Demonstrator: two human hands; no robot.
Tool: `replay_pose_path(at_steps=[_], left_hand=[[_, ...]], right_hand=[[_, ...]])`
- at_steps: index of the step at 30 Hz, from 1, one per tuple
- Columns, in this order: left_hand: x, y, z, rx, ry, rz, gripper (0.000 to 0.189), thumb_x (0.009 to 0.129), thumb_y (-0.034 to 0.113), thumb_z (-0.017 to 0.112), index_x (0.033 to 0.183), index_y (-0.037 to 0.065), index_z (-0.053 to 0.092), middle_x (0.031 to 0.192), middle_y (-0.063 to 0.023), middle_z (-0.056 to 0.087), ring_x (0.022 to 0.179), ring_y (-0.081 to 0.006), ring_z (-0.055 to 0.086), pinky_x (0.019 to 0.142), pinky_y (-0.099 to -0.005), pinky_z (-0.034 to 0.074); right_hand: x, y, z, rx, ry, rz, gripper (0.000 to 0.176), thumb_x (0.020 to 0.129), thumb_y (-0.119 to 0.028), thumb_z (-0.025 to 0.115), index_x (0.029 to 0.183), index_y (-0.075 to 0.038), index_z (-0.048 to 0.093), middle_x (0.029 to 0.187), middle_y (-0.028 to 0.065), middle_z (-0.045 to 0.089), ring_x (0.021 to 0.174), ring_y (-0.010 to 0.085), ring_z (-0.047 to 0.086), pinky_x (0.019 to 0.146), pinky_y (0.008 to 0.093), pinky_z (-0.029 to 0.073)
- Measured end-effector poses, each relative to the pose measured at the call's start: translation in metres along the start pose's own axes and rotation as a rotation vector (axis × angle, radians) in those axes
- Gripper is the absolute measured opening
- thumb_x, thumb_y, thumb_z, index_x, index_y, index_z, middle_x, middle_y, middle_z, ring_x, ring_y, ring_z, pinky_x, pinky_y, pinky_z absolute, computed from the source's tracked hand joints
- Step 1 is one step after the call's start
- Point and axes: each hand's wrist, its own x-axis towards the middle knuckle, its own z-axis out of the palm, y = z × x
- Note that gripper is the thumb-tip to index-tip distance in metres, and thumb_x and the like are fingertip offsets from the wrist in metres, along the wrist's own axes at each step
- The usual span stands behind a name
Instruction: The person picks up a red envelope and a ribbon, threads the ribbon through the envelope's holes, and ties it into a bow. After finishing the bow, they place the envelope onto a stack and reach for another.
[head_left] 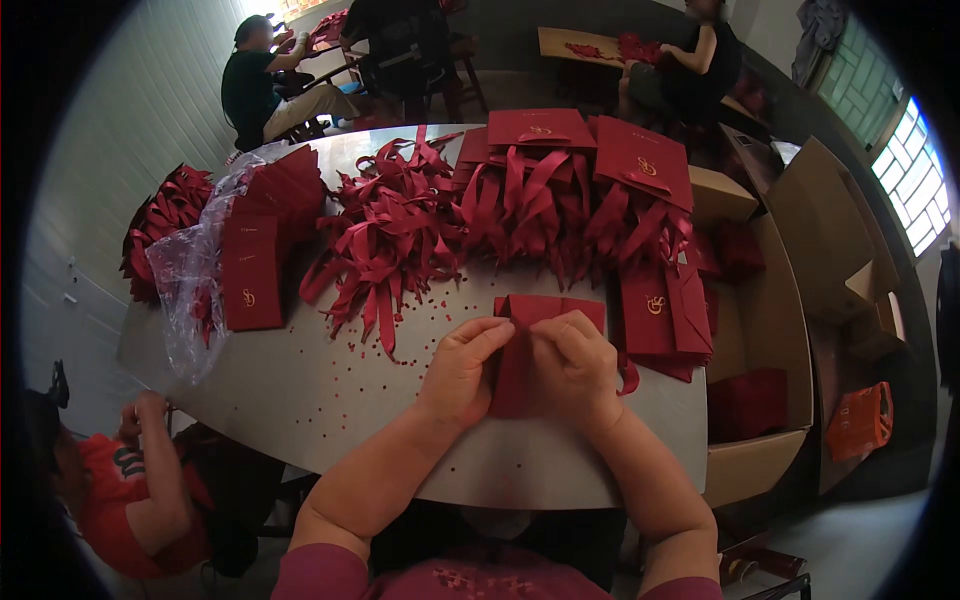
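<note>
A dark red paper gift bag (514, 378) stands in front of me at the near part of the table. My left hand (462, 368) is closed on its left edge, with the thumb along the top. My right hand (580, 364) has its fingers curled in a pinch against the bag's front near the upper edge; what lies between the fingertips is hidden. Behind the bag lies more red paper (570, 306). To the right sits a stack of red bags with a gold logo (655, 312).
Red ribbons (390, 220) lie heaped mid-table, beside ribbon-handled bags (540, 130) at the back. Small red dots (350, 375) litter the metal table (400, 440). Clear plastic (185, 270) wraps bags at left. An open cardboard box (770, 455) adjoins the right edge. A person (150, 500) sits left; others work behind.
</note>
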Motion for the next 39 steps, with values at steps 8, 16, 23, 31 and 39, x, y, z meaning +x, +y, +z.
replay_pose_path(at_steps=[8, 16, 23, 31, 39], left_hand=[[-0.008, -0.004, 0.007, 0.882, 0.11, 0.537, 0.008, 0.087, -0.002, 0.067, 0.095, -0.001, 0.069, 0.087, -0.0046, 0.07, 0.074, -0.0131, 0.064, 0.067, -0.0241, 0.051], [-0.004, -0.012, 0.003, 1.292, -0.073, 0.929, 0.013, 0.086, -0.003, 0.065, 0.098, -0.003, 0.068, 0.083, -0.0091, 0.067, 0.076, -0.0144, 0.064, 0.068, -0.0272, 0.05], [0.005, -0.005, -0.004, 0.792, -0.07, 0.387, 0.018, 0.095, 0.0, 0.056, 0.109, -0.003, 0.067, 0.099, -0.0021, 0.067, 0.088, -0.0068, 0.06, 0.078, -0.0219, 0.05], [0.012, -0.004, -0.012, 0.723, -0.165, 0.288, 0.02, 0.096, 0.001, 0.056, 0.114, -0.001, 0.067, 0.103, -0.002, 0.067, 0.092, -0.0069, 0.06, 0.081, -0.0216, 0.05], [0.021, 0.004, -0.011, 1.2, -0.336, 0.421, 0.02, 0.084, 0.001, 0.053, 0.099, 0.0, 0.065, 0.088, -0.0169, 0.066, 0.079, -0.0276, 0.064, 0.073, -0.034, 0.049]], right_hand=[[-0.004, -0.006, 0.0, -0.28, -0.187, -0.104, 0.012, 0.083, 0.0, 0.061, 0.095, -0.001, 0.06, 0.083, 0.0132, 0.056, 0.071, 0.0313, 0.062, 0.06, 0.0408, 0.053], [-0.009, -0.006, -0.002, -0.389, -0.202, 0.029, 0.01, 0.083, -0.001, 0.06, 0.093, 0.0, 0.058, 0.081, 0.0117, 0.056, 0.07, 0.0288, 0.062, 0.059, 0.0377, 0.053], [-0.009, 0.003, -0.009, 0.132, -0.166, 0.4, 0.01, 0.084, -0.002, 0.068, 0.094, 0.0, 0.067, 0.081, 0.0093, 0.066, 0.075, 0.0165, 0.064, 0.067, 0.0288, 0.051], [-0.008, 0.001, -0.006, 0.437, -0.066, 0.674, 0.008, 0.087, -0.004, 0.07, 0.094, -0.002, 0.066, 0.077, 0.0014, 0.065, 0.07, 0.008, 0.061, 0.06, 0.0226, 0.049], [-0.01, 0.017, -0.009, 0.541, -0.221, 0.807, 0.008, 0.089, -0.003, 0.067, 0.096, -0.004, 0.064, 0.079, 0.0, 0.064, 0.066, 0.0056, 0.061, 0.054, 0.0202, 0.049]])
